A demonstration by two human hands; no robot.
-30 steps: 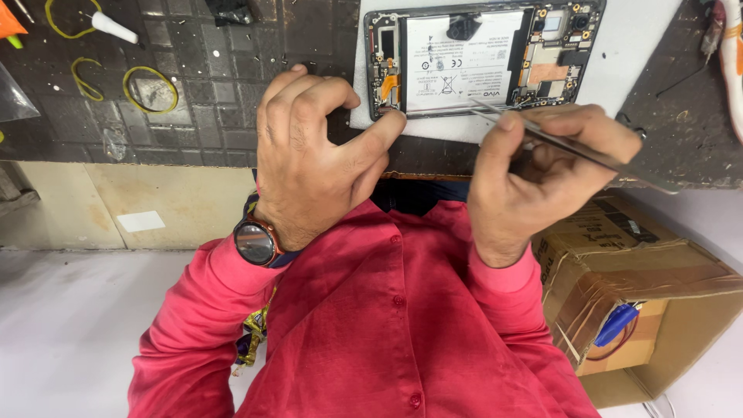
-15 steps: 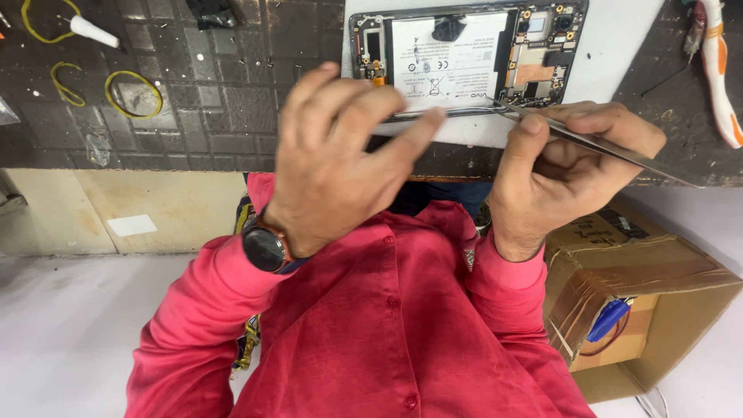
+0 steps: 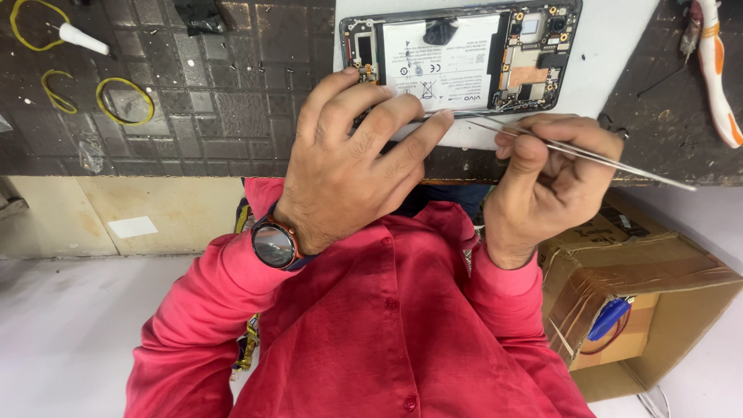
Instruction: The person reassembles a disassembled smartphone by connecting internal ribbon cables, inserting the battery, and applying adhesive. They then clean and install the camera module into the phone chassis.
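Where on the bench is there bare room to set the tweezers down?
Bare dark mat lies between the yellow rubber bands and the opened phone. A white strip shows beside the phone, toward the orange-handled tool. It is crowded along the phone's near edge, where the left hand and the right hand with the tweezers meet.

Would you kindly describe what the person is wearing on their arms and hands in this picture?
Both arms are covered by the long sleeves of a buttoned red shirt, ending in cuffs at the wrists. The left hand is bare, with a round dark-faced wristwatch on an orange-rimmed case at the wrist. The right hand is bare too: no gloves and no visible rings.
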